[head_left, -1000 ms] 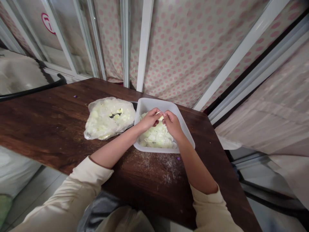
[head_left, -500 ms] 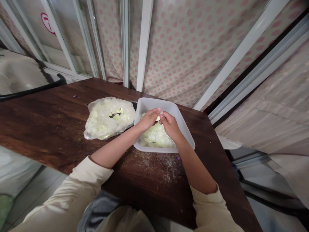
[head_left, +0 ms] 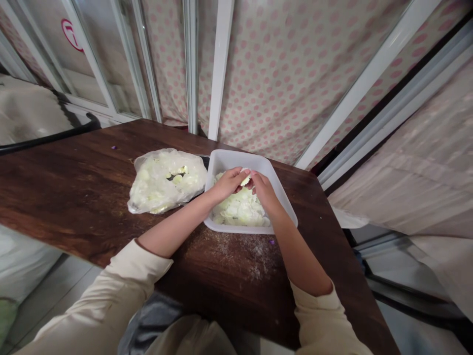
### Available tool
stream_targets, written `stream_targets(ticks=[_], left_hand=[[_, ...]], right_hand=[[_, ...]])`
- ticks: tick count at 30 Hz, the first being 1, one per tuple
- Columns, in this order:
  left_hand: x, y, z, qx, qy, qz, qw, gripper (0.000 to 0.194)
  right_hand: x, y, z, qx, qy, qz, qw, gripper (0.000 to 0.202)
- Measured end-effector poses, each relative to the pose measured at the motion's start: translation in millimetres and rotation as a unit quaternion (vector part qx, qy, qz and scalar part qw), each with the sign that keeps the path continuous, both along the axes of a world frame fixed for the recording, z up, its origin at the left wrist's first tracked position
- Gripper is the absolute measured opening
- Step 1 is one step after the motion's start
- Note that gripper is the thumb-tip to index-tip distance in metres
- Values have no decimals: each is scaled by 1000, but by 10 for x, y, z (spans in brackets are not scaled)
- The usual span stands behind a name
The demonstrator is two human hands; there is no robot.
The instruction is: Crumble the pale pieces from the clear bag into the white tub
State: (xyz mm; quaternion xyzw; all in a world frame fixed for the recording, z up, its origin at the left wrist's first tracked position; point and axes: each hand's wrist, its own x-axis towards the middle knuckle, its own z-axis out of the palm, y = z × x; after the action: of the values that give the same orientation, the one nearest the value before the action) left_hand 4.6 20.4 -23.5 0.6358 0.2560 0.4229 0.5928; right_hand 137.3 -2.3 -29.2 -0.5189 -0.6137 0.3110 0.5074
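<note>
Over the white plastic tub (head_left: 286, 202), my left hand (head_left: 229, 183) and my right hand (head_left: 263, 191) meet fingertip to fingertip. Between them they pinch a small, pale yellow-green piece with a scalloped edge (head_left: 246, 180); its exact kind is unclear. Beneath the hands lies a heap of similar pale pieces (head_left: 238, 209) in the tub. Just left of the tub rests a clear plastic bag (head_left: 155, 185) with more pale yellow-green pieces showing through it and in its opening.
Both containers stand on a dark brown wooden table (head_left: 92, 197). Pale crumbs (head_left: 254, 254) are scattered in front of the tub, near a tiny purple bit (head_left: 272, 241). Behind the table rise white frames and a pink-dotted curtain (head_left: 273, 79).
My fingers have shifted slightly, and the right fingers now reach further over the piece. More of its scalloped edge shows. The tub and bag stay in place.
</note>
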Motion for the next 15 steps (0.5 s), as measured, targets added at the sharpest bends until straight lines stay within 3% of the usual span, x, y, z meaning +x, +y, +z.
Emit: stream_targets(ticks=[3,5,9,11,15], left_hand=[[-4,12,-17,-8,5,10,1000,36],[-5,23,-38,-14,14,10,1000,37],[-3,41,-73,-7,20,-2,1000,38],[2,38,-72,-7,16,1,1000,38],[12,23,-45,2,21,1,1000,30]], right_hand=[[-4,14,-9,-18,33,35,999,28],[16,15,-3,-17,43,25,999,28],[62,11,7,17,-9,-99,995,32],[62,3,3,46,-37,-121,991,36],[5,-43,-2,59,-62,-35,996,47]])
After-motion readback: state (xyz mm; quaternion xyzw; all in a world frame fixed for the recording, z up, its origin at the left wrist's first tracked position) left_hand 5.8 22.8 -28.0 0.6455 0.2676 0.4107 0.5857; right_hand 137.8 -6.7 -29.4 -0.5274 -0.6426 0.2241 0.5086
